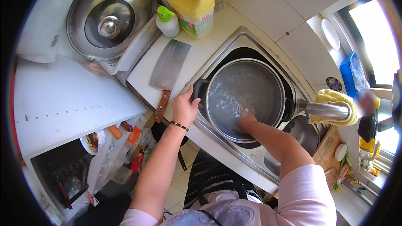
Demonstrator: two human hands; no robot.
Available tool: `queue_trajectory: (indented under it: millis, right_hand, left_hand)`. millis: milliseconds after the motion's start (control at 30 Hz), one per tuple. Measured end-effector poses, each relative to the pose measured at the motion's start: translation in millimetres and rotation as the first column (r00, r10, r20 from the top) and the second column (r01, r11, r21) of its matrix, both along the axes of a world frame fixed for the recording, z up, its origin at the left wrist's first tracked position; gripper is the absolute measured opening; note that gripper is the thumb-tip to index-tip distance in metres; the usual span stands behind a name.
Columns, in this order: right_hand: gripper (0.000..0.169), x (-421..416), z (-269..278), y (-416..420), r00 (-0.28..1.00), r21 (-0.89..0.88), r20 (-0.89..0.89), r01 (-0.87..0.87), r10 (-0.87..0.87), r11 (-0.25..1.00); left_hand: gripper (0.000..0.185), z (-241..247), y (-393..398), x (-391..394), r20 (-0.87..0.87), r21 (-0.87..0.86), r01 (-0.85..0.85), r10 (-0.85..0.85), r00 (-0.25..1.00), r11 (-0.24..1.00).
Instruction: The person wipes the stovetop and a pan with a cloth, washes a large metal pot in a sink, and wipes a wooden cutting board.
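Note:
A large metal pot (214, 125) of cloudy water rests in the left basin of a steel double sink (201, 120). My left hand (186, 104) is at the pot's black side handle (199, 88), thumb and index finger spread around its end; how firmly it grips cannot be told. My right hand (247, 120) is dipped in the water near the pot's near side, its fingers hidden below the rippled surface. Whether it holds anything is not visible. Left of the sink, a cleaver (171, 64) with a wooden handle lies flat on the white counter.
A faucet (328, 109) with a yellow cloth juts over the sink's right part. Behind the cleaver stand a green-topped pump bottle (168, 25) and a yellow jug (191, 0). A large metal lid (110, 50) leans on a white rack. A wooden board (326, 150) lies at right.

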State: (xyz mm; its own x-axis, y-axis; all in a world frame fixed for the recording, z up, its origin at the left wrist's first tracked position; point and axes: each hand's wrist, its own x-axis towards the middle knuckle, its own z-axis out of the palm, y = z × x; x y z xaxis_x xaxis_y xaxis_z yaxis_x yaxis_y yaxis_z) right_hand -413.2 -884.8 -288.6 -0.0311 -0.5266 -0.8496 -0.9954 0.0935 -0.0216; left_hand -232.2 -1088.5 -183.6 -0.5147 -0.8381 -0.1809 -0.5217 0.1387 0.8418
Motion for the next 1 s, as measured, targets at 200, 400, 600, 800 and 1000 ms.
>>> queue_trajectory:
  millis: [200,400,600,800,1000]
  right_hand:
    - [0.047,-3,6,5,0.895,0.077,-0.056,0.446,-0.443,0.892]
    - [0.046,30,10,19,0.885,-0.039,-0.131,0.446,-0.447,0.894]
    - [0.042,41,-33,-4,0.817,0.242,0.334,0.407,-0.469,0.881]
    - [0.044,50,-73,-5,0.586,0.009,0.231,0.797,-0.777,0.604]
    - [0.039,25,-32,-8,0.467,-0.153,0.116,0.881,-0.877,0.449]
  left_hand:
    - [0.048,0,1,1,-0.001,-0.013,-0.004,0.004,1.0,1.0]
    - [0.05,3,2,-1,0.037,-0.066,0.007,-0.005,0.999,0.998]
    - [0.048,3,0,2,0.038,-0.026,-0.013,0.014,0.999,1.0]
    - [0.05,-2,2,-1,0.004,0.014,-0.01,0.01,1.0,1.0]
    - [0.051,-5,0,2,-0.018,-0.01,-0.024,0.024,1.0,1.0]
